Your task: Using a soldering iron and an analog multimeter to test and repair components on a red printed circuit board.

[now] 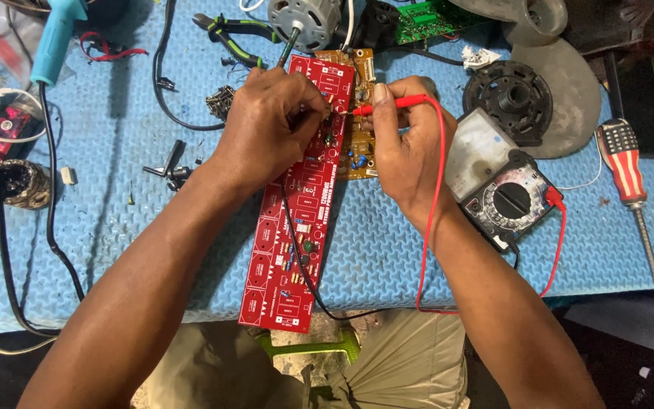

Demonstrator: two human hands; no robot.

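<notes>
A blue foam mat (115,197) covers the workbench, strewn with tools and parts. At its centre lies a long red circuit board (300,204), running from the bench's near edge up toward an electric motor (304,23) beyond its far end. A smaller tan circuit board (357,144) lies against the red board's right edge. The left hand (270,125) rests over the upper red board, fingers curled tightly around a black probe (288,51) whose tip is hidden beneath them. The right hand (406,144), right of the red board, pinches a red probe (391,104) between thumb and fingers, tip at the boards' junction. An analogue multimeter (505,197) sits right of the red board, red lead (437,220) attached. A striped screwdriver (630,189) lies farther right.
</notes>
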